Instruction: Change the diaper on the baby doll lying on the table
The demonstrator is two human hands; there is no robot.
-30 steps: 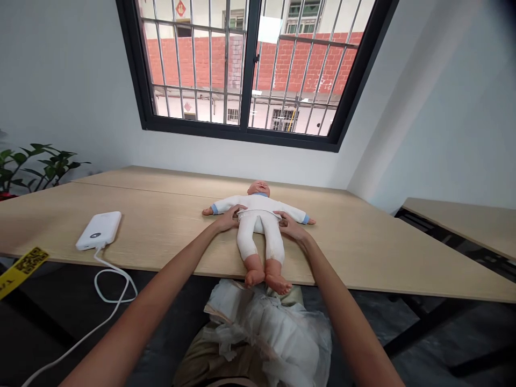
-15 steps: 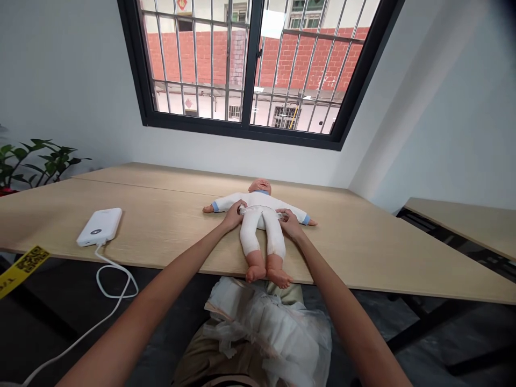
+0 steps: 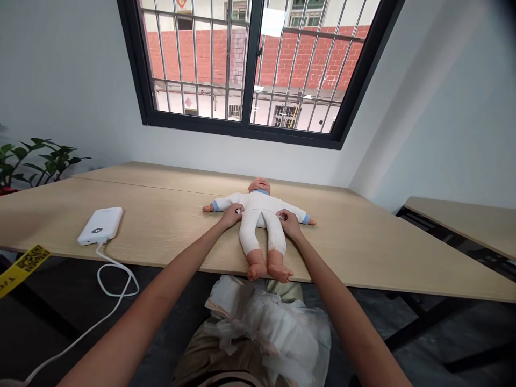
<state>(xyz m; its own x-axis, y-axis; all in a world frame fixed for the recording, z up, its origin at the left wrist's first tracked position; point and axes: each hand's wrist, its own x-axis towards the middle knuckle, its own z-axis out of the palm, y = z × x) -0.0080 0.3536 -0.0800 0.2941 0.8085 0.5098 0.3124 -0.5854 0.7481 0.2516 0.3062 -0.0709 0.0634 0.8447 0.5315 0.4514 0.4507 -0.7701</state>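
Note:
A baby doll [image 3: 262, 207] lies on its back with its head away from me and its bare feet near the table's front edge. It wears white clothing with blue cuffs and a blue collar, and its arms are spread out. My left hand [image 3: 233, 214] is closed in a pinch at the doll's waist on the left, on a bit of its white clothing. At the opposite hip, my right hand [image 3: 289, 222] pinches white material too. The fingers partly hide what they hold. On my lap rests a bundle of white diapers [image 3: 278, 328] in clear, crumpled plastic.
A white power bank [image 3: 100, 226] with a white cable [image 3: 115, 295] lies on the left of the wooden table [image 3: 161, 199]. A yellow tag [image 3: 24, 271] hangs at the front left. Beyond stand a plant [image 3: 36, 161] and a barred window; another table [image 3: 463, 223] is at right.
The crinkled, translucent edge at the doll's waist has become smooth and hardly shows. Both hands stay at the hips, the fingers shifting only slightly.

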